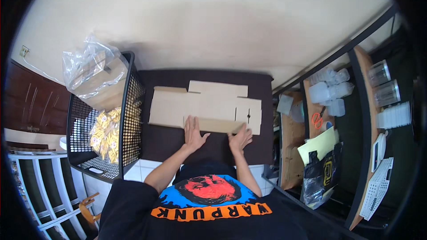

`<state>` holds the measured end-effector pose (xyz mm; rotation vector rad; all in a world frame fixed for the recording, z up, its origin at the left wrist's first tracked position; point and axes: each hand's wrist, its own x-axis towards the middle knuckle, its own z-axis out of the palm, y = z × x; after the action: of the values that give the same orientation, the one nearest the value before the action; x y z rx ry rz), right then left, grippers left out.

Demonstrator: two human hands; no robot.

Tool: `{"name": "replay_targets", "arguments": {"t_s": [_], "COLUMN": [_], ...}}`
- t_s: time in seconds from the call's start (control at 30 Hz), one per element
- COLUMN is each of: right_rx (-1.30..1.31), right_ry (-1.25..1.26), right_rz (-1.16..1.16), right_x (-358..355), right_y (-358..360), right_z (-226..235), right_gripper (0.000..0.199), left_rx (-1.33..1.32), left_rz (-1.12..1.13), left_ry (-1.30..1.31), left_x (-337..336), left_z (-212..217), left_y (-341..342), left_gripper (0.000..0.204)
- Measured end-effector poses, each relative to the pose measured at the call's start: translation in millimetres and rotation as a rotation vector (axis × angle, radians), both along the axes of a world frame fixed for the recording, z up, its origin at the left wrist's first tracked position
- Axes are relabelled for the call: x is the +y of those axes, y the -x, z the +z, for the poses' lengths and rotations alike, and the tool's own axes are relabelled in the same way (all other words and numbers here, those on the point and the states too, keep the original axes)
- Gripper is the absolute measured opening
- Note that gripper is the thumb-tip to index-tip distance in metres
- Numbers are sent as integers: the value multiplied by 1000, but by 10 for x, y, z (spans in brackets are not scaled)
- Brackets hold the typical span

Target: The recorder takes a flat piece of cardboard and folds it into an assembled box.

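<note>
An unfolded cardboard box blank (195, 104) lies on the dark brown tabletop (153, 146), its slots and flaps showing along the right end and the far edge. My left hand (194, 137) rests on its near edge with the fingers stretched out over the board. Farther right, my right hand (240, 140) touches the same near edge by a strip that is folded up, its fingers partly spread. Neither hand grips the cardboard.
At left stands a black plastic basket (133, 115) with packets of yellow snacks (106, 131) and cardboard in a clear bag (95, 78). On the right, shelves carry clear containers (327, 91), orange scissors (317, 119) and a black bag (322, 173). A wall rises behind the table.
</note>
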<state>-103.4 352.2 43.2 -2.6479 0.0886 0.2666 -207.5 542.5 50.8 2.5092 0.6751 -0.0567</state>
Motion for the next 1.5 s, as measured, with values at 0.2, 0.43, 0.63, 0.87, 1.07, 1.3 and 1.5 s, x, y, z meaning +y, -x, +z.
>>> {"name": "replay_targets", "arguments": {"t_s": [0.2, 0.43, 0.63, 0.87, 1.07, 1.3, 1.5], "right_rx": [-26, -92, 7, 125, 573, 316, -108], "right_ry": [-14, -527, -803, -606, -445, -679, -277], "right_rz": [143, 233, 326, 621, 716, 270, 161], "right_x": [-57, -200, -177, -265, 38, -226, 523], "right_y": [80, 140, 182, -107, -605, -1422, -1858], "right_z": [331, 60, 102, -44, 137, -9, 164], "right_gripper": [100, 39, 33, 23, 20, 33, 34], "left_rx": [275, -206, -276, -192, 111, -74, -183], "left_rz": [186, 47, -40, -338, -487, -283, 189], "left_ry": [134, -54, 285, 324, 287, 466, 530], "left_x": [-148, -119, 61, 540, 971, 912, 1504], "left_z": [536, 261, 162, 114, 186, 452, 496], "left_y": [-31, 259, 186, -62, -331, -429, -529], "left_gripper": [101, 62, 37, 19, 18, 72, 43]}}
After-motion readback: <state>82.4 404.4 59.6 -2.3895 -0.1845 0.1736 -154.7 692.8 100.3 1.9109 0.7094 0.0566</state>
